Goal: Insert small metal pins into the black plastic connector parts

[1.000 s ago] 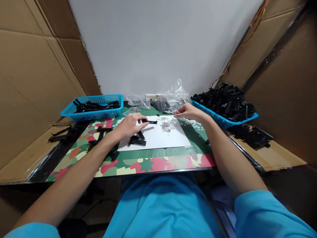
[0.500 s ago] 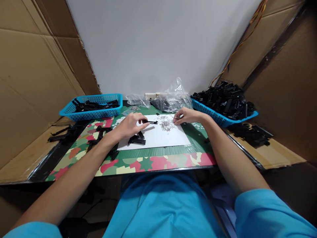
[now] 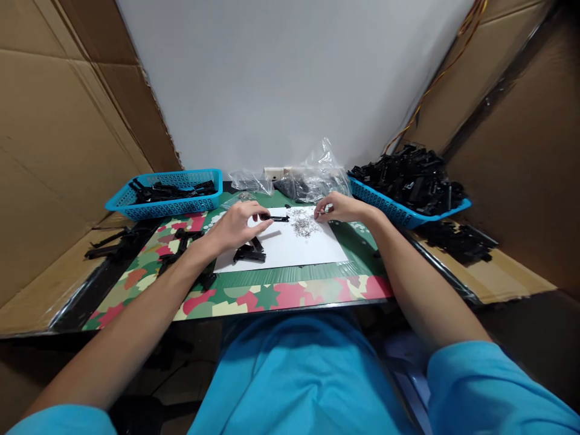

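Note:
Between thumb and fingers, my left hand (image 3: 244,226) grips a slim black plastic part (image 3: 277,219), held level above a white sheet (image 3: 299,257). A scatter of tiny shiny metal pieces (image 3: 303,225) lies on the sheet's right half. At the right edge of that scatter is my right hand (image 3: 338,208), its fingertips pinched together; whatever sits in the pinch is too small to name. Several black plastic parts (image 3: 250,256) rest on the sheet below my left hand. More black parts (image 3: 181,244) lie on the patterned mat, partly hidden by my left forearm.
A blue basket (image 3: 167,212) with black parts stands at the back left. Another blue basket (image 3: 389,204), heaped high, is at the back right. Clear plastic bags (image 3: 312,181) lie along the wall. Black pieces (image 3: 466,243) sit on cardboard at the right, below the heaped basket.
The black part in my left hand has turned slightly and shows more of its side. My right hand has shifted a little left over the metal pieces, still pinched.

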`<state>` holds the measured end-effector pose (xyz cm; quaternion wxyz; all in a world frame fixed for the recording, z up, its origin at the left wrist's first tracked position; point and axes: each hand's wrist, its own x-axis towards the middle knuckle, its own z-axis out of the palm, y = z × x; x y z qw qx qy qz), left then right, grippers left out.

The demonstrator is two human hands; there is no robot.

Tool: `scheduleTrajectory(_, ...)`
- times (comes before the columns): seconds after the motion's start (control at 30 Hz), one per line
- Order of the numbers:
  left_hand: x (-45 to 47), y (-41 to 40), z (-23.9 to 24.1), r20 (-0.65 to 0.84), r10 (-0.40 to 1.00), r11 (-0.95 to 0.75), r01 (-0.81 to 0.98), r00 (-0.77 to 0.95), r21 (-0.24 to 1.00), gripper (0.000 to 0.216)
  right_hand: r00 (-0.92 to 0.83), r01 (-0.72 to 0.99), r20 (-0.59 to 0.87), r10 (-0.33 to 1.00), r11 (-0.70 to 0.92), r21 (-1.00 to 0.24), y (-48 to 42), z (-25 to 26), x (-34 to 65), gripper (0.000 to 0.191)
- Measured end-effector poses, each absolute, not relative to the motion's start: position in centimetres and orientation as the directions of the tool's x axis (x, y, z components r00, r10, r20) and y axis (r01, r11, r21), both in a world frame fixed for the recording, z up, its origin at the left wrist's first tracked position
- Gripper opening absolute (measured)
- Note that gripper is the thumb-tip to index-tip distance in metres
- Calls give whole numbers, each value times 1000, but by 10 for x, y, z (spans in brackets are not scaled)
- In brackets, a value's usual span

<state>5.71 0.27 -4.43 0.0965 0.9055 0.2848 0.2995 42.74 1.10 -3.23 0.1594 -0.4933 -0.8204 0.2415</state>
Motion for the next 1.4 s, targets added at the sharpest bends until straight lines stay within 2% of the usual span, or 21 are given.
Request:
scheduleTrajectory(0.33, 57, 2, -44, 454, 574, -818, 462, 681, 341, 36, -465, 769, -62, 883, 368, -523, 22, -45, 431, 26)
scheduleTrajectory(0.53, 56, 3, -45, 447, 582, -813, 468, 679, 346, 37, -439, 734, 14, 898, 367, -572, 17, -38, 432, 20)
scheduleTrajectory(0.7, 57, 4, -45, 438, 585, -810, 469, 683, 351, 38, -425, 685, 3, 905, 323, -653, 5, -27, 429, 28)
scheduleTrajectory(0.9, 57, 2, -43, 433, 591, -806, 473, 680, 358, 36, -432, 592, 107, 896, 371, -716, -7, -16, 410, 39)
scheduleTrajectory(1.17, 59, -2, -41, 439, 618, -779, 431, 652, 455, 37, -482, 450, 151, 863, 392, -802, -18, -15, 375, 36)
scheduleTrajectory(1.4, 61, -3, -35, 428, 621, -757, 358, 657, 547, 44, -517, 370, 198, 833, 426, -826, -27, -16, 348, 33)
